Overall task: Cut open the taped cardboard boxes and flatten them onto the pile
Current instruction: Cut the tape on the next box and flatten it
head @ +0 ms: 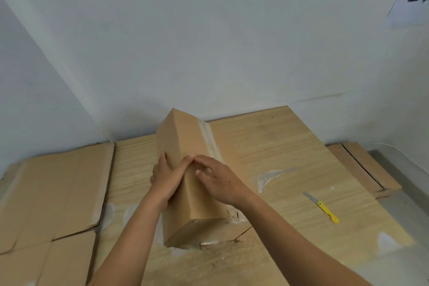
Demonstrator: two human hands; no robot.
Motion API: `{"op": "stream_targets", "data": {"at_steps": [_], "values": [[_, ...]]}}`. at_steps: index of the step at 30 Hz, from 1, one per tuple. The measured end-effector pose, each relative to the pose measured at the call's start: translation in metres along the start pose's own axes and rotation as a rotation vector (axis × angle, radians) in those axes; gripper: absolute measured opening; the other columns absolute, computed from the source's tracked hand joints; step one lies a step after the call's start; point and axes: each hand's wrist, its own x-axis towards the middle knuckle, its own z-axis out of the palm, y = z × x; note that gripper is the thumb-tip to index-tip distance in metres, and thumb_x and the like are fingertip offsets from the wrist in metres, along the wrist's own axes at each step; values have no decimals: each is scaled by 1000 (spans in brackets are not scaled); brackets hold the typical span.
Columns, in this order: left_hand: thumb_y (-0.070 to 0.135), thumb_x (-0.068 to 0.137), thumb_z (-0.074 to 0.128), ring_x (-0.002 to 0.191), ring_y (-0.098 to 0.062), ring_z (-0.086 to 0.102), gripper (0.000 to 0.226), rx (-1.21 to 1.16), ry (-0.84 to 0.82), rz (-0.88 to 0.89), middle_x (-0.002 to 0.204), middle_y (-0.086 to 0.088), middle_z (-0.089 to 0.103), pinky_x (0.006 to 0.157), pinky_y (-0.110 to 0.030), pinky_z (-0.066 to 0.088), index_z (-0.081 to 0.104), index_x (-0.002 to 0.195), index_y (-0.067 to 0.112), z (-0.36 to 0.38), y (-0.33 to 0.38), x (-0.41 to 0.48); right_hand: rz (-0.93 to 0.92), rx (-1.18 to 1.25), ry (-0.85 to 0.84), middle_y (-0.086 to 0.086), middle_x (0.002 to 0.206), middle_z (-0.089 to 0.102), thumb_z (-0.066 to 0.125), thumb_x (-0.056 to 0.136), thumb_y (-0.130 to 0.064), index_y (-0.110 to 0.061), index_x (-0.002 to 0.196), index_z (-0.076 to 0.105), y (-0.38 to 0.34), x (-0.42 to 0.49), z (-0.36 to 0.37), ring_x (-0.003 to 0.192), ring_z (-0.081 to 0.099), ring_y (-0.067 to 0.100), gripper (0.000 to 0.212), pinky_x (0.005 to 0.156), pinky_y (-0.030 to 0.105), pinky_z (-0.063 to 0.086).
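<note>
Flanking the box (185, 137) are left hand (166, 176), right hand (220, 181).

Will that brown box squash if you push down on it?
Probably: the cardboard box sits skewed with torn tape at its near end, so it should fold flat. Likely light; the left hand and right hand only press it.
</note>
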Motion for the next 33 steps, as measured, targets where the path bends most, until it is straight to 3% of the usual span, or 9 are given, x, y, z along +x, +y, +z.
{"op": "stream_targets", "data": {"at_steps": [4,8,14,18,20,23,26,28,33], "values": [[67,51,67,117,-25,50,113,-182,-5,-17,142,-1,41,101,-47,42,20,148,34,-10,-13,2,88,-187,106,1,144,42,47,98,-24,-16,138,46,27,6,-9,133,37,13,40,108,23,26],[53,70,72,111,-21,54,95,-347,-54,-22,133,-1,48,93,-40,43,24,149,29,1,-30,0,388,-412,129,10,156,18,41,94,-52,-22,148,25,75,7,-24,143,19,29,64,115,44,23],[43,93,54,107,-15,58,63,-355,-161,-46,135,0,52,93,-39,47,27,148,31,8,-57,5,402,-434,131,0,159,3,38,89,-66,-31,149,17,104,-8,-20,138,25,37,73,109,47,31],[32,98,49,122,-18,48,60,-85,-68,24,148,-3,40,100,-34,40,23,151,23,5,-58,10,370,-563,161,0,159,0,33,89,-69,-35,149,13,101,-7,0,135,27,36,72,103,48,35],[32,98,49,144,-23,21,72,167,-27,73,160,-5,12,114,-37,24,5,154,19,9,-58,8,358,-636,167,1,159,-1,30,90,-68,-33,150,11,100,-5,11,134,28,34,72,102,48,35],[39,99,44,147,-30,-10,71,580,-12,219,160,-8,-13,118,-44,3,1,154,21,26,-59,2,362,-696,164,2,159,-4,27,91,-67,-32,151,8,101,-4,17,133,28,34,72,101,47,35],[58,95,17,146,-26,-18,68,830,-17,401,161,-7,-11,115,-50,-11,5,154,26,45,-64,-2,368,-675,146,2,159,-6,28,92,-66,-32,151,9,103,-3,14,134,26,34,71,103,48,33],[65,81,-7,146,-21,-17,81,910,-8,471,161,-4,-9,116,-51,-14,6,153,30,52,-70,-2,331,-640,127,0,159,-5,31,93,-62,-32,151,10,107,-5,10,136,25,34,68,104,47,33],[68,80,-10,147,-20,-17,83,977,42,495,161,-2,-11,116,-51,-13,6,153,33,54,-79,2,277,-478,118,2,159,13,28,101,-44,-23,151,18,126,-15,-17,140,28,27,54,111,42,30]]}}
